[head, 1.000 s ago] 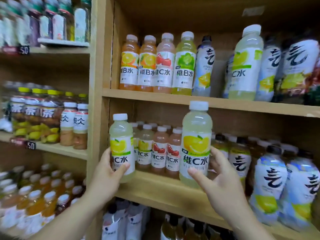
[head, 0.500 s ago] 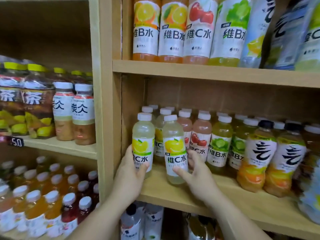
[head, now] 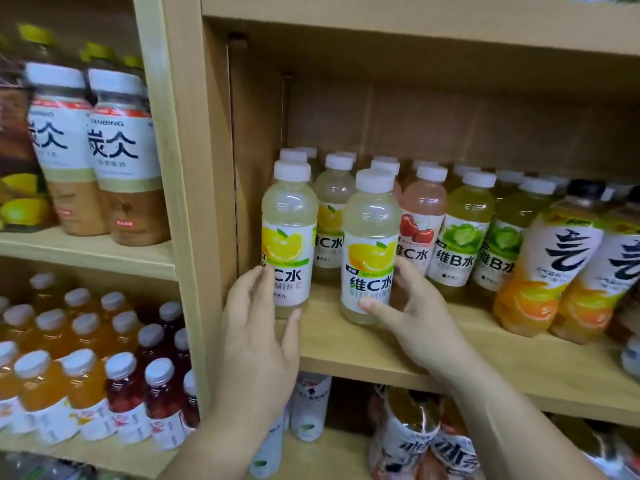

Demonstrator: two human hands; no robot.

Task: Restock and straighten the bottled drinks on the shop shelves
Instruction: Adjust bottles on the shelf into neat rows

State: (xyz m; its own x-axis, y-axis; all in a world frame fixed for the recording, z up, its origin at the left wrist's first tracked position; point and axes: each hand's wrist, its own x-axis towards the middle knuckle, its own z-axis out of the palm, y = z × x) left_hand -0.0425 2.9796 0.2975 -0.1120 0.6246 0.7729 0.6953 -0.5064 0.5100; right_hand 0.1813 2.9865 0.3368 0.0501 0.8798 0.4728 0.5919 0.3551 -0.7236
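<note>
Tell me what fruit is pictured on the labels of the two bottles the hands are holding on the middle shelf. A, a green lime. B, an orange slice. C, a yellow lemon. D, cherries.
C: the left hand and right hand each grip a pale lemon bottle, one on the left and one on the right, whose labels show a yellow lemon above the lettering.
</note>
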